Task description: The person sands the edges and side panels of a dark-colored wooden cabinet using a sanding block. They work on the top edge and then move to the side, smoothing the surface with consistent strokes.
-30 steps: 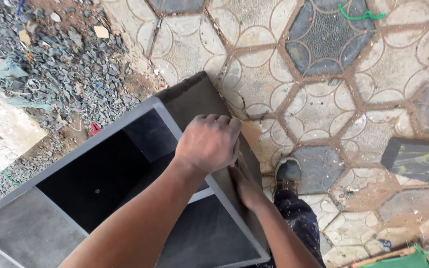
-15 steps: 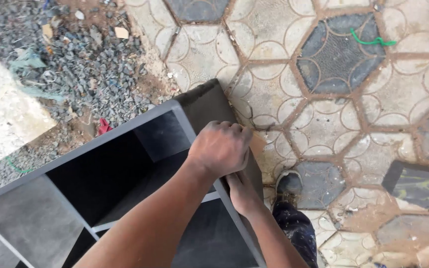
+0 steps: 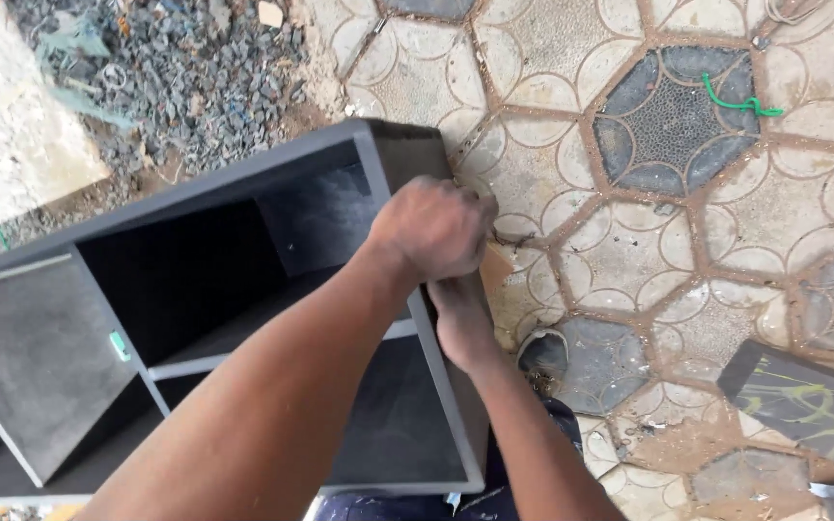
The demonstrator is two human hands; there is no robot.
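Observation:
A dark grey shelf cabinet (image 3: 41, 338) lies on its back on the ground, its open compartments facing up. My left hand (image 3: 431, 232) is a closed fist curled over the top edge of the cabinet's right side panel (image 3: 441, 386), near the far corner. My right hand (image 3: 460, 314) sits just below it against the panel's outer face, its fingers hidden under my left hand. A tan scrap (image 3: 496, 265) shows beside those fingers; whether my right hand holds it is unclear.
Hexagonal paving tiles (image 3: 620, 260) cover the ground to the right. My shoe (image 3: 542, 352) stands beside the cabinet. A dark board with yellow-green scribbles (image 3: 813, 405) lies at the right, a green wire (image 3: 740, 101) farther off. Gravel (image 3: 176, 77) and a pale slab (image 3: 12, 145) lie behind.
The view has shifted, so more of the cabinet's compartments show. Both hands stay together at nearly the same spot on the side panel.

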